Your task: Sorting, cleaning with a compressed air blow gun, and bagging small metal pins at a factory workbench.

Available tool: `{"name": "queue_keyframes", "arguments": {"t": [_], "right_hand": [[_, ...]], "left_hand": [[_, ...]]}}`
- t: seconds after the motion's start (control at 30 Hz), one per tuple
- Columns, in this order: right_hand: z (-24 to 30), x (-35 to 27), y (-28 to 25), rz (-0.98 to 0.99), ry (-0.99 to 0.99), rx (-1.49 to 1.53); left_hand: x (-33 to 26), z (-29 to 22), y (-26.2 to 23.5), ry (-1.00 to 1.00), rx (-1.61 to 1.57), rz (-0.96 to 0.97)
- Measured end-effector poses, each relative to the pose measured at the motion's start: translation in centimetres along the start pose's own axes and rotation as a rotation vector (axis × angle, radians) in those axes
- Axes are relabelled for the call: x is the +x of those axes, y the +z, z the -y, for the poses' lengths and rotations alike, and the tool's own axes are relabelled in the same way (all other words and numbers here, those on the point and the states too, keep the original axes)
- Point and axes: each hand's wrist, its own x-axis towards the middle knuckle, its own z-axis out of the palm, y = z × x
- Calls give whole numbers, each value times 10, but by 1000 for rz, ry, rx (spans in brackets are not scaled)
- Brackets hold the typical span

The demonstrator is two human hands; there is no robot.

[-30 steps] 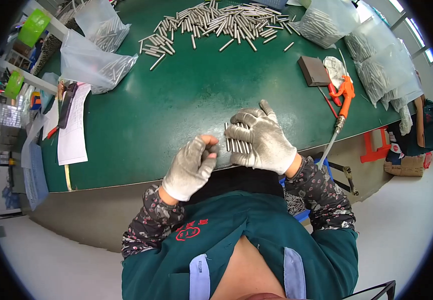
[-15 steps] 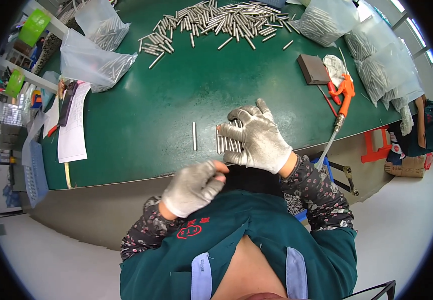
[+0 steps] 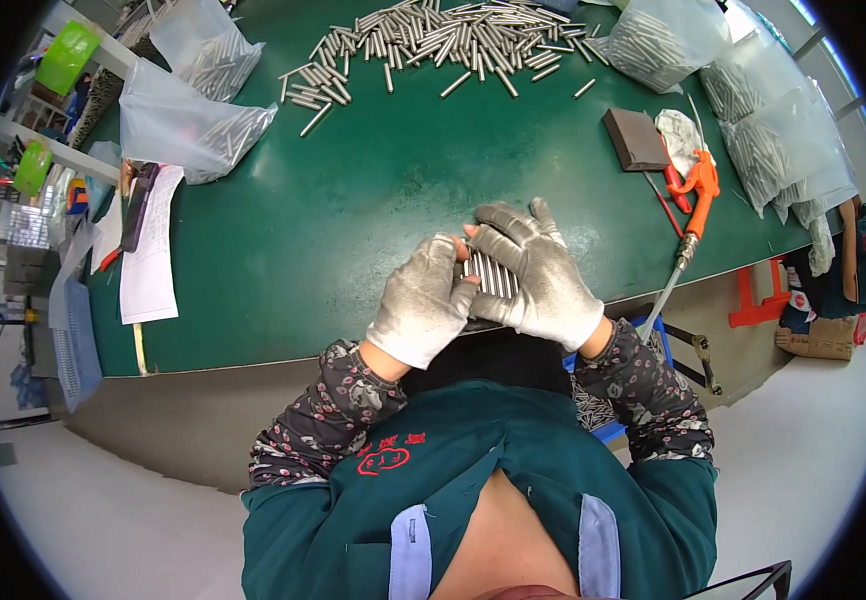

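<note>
Nearest, at six o'clock, a dark green work shirt [image 3: 483,420] and dark floral sleeves [image 3: 343,400]. At five o'clock, below the table edge, a blue bin [image 3: 608,432] with small metal pieces inside.

Just inside the near edge of the green surface [image 3: 303,225], framed by two gloved hands: a tight row of steel rods [image 3: 493,273], side by side, long axes running roughly from eleven to five o'clock. At three o'clock of the row, and the nearer of the pair, the right hand [image 3: 543,275], partly over the rods, fingers clamped around them, with the thumb toward the near ends. At nine o'clock, the left hand [image 3: 418,300], thumb and forefinger bent toward the leftmost rods; impossible to tell whether pinched on one or merely resting alongside.

Farther out, at nine o'clock, a paper sheet [image 3: 152,260]; at ten, a clear bag of rods [image 3: 198,125]. Toward two, an orange air gun [image 3: 698,195]; between one and two, a brown block [image 3: 637,140], with bulging bags [image 3: 768,150] beyond. Farthest, at twelve o'clock, well apart from both hands, a loose heap of similar rods [image 3: 443,40], pointing every which way.
</note>
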Motion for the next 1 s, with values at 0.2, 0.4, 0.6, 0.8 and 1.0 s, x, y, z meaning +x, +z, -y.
{"name": "queue_keyframes", "arguments": {"t": [0.2, 0.4, 0.6, 0.8, 1.0], "right_hand": [[13, 6, 8, -85, -30, 125], [20, 8, 13, -73, -64, -1], [20, 11, 5, 12, -126, -48], [19, 9, 0, 82, -144, -57], [27, -9, 2, 103, -158, -9]], "left_hand": [[-1, 7, -3, -119, -298, 63], [-3, 26, 3, -70, -377, -9], [-18, 19, -7, -212, -549, -46], [-56, 10, -27, -150, -314, -42], [-74, 33, 15, -444, -1385, 648]]}}
